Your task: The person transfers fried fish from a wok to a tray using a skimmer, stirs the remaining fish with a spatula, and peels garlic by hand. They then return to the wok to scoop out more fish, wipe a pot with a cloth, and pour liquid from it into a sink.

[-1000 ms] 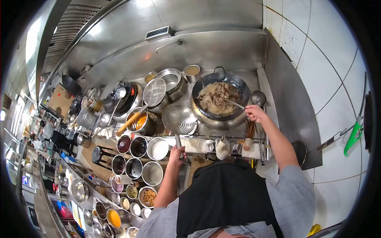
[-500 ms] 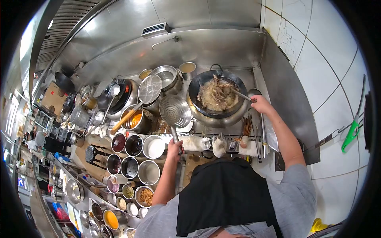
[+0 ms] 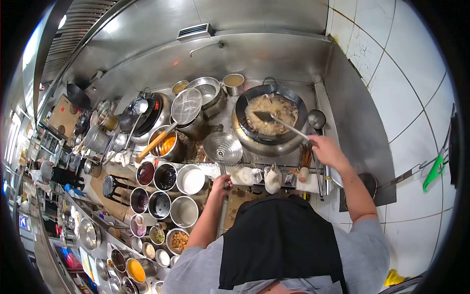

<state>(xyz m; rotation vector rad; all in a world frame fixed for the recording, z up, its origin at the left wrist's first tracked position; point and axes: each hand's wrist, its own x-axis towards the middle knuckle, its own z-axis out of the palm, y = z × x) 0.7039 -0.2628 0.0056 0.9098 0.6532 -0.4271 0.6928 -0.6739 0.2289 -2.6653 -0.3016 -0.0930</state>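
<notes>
My right hand (image 3: pixel 327 149) is closed around the handle of a wok spatula (image 3: pixel 265 116). Its dark blade lies over the bubbling oil (image 3: pixel 280 109) inside a black wok (image 3: pixel 241 113) on the burner; food pieces in the froth are mostly hidden. My left hand (image 3: pixel 223 185) grips the handle of a perforated skimmer (image 3: pixel 220 147), whose round bowl is held to the left of the wok, close over the stove edge. Right of the wok rests a ladle (image 3: pixel 317 118).
A wire-mesh strainer (image 3: pixel 187 105) with a wooden handle lies across pots on the left. Several sauce pots (image 3: pixel 190 180) stand to my left. White cloths (image 3: pixel 272 180) lie along the stove's front edge. A tiled wall (image 3: pixel 411 88) bounds the right side.
The heap of food raised in the wok has sunk into the oil, and the spatula blade now shows above it. My right hand has come closer to me; the skimmer has shifted slightly right and tilted.
</notes>
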